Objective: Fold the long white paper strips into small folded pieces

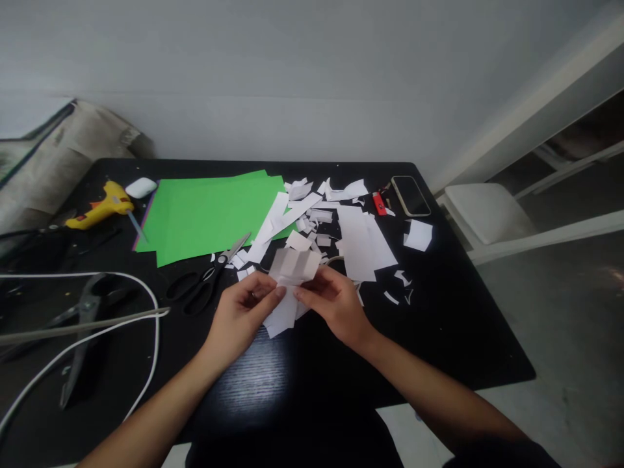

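A small folded piece of white paper [295, 263] is held up between my two hands over the black table. My left hand [248, 305] pinches its lower left edge between thumb and fingers. On the other side my right hand [336, 302] grips the lower right edge the same way. Below the folded piece lie white paper strips [281, 318], partly hidden by it and my fingers. Behind it is a pile of white paper scraps [312, 224]. Scissors [209, 273] with black handles rest left of my left hand, blades partly apart.
Green sheets [209, 214] lie at the back left, near a yellow glue gun [110, 205] and a white mouse-shaped object [141, 188]. White sheets [363, 244], a red lighter [379, 203] and a phone [411, 195] are on the right. A white cable [156, 351] loops at left.
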The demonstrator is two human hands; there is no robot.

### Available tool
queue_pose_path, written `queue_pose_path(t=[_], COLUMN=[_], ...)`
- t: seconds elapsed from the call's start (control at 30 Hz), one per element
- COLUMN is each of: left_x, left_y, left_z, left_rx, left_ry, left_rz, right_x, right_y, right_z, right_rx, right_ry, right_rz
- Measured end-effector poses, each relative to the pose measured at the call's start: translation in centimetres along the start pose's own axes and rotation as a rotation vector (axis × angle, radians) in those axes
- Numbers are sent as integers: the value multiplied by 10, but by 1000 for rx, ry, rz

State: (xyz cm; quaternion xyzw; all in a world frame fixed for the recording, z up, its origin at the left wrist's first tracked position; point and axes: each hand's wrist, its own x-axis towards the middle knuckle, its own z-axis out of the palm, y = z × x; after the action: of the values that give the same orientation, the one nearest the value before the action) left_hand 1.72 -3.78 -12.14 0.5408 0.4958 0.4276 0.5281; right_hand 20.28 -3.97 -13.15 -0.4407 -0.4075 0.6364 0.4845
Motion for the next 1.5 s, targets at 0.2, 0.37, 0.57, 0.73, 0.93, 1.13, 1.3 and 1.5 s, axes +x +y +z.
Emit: queue_pose_path(t=[0.2,0.37,0.57,0.73,0.93,1.13,1.3,1.5], left_x=[-1,0,1,0,1,2,2,1], left_y=[-1,1,2,2,1,-1,1,1], left_z=[1,1,2,3,4,3,3,3], left_rx=[-41,-53,-91,-121,-151,-146,-152,-160], left_ry=[19,0,20,17,24,19,34,34], left_rz=[-63,-90,-60,-68,-107,-141,-134,-141], right_x=[1,-1,-1,-1,0,2,2,1], right_y=[0,-3,-3,-3,-3,2,2,-1], right_z=[0,1,0,0,1,0,0,0], right_rx=[14,16,-28,-23,15,69,56,32], right_ry=[-4,16,29,19,36,57,56,71], right_rz=[104,105,54,48,125,145,134,134])
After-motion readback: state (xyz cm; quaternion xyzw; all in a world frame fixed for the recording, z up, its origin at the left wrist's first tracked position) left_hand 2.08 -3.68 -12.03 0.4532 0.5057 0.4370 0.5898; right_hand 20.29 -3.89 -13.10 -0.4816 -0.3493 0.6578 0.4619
